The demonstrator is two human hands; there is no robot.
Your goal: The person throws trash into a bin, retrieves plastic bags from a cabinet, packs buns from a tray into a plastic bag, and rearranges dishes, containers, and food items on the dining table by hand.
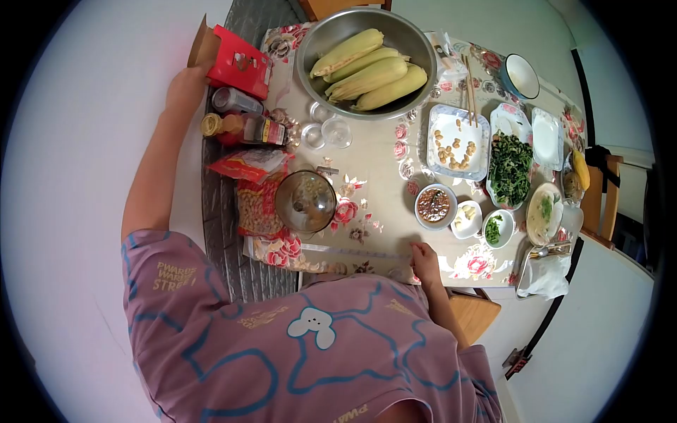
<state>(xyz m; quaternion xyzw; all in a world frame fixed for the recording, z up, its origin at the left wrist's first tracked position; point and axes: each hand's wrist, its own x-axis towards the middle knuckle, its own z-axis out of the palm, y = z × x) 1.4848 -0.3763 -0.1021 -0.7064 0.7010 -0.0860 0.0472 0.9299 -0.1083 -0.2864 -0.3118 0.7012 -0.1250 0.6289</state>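
My left hand (186, 87) reaches far out to the left and grips the red cardboard box (242, 62) by its brown open flap; some fingertips are hidden by the cardboard. Below the box lie a silver can (236, 101) and a bottle of dark red sauce (247, 130) with a yellow cap. My right hand (424, 261) rests at the near table edge, fingers curled in and nothing visible in them. Closest to it are a bowl of dark sauce (434, 206) and a small white dish of pale pieces (466, 219).
A steel basin (305, 77) holds several ears of corn in husks. Chopsticks (468, 92) lean on a square plate (438, 116) of brown nuts. Cooked greens (510, 169) fill a dish at right. A glass-lidded pot (305, 201) stands beside a red bag (257, 204).
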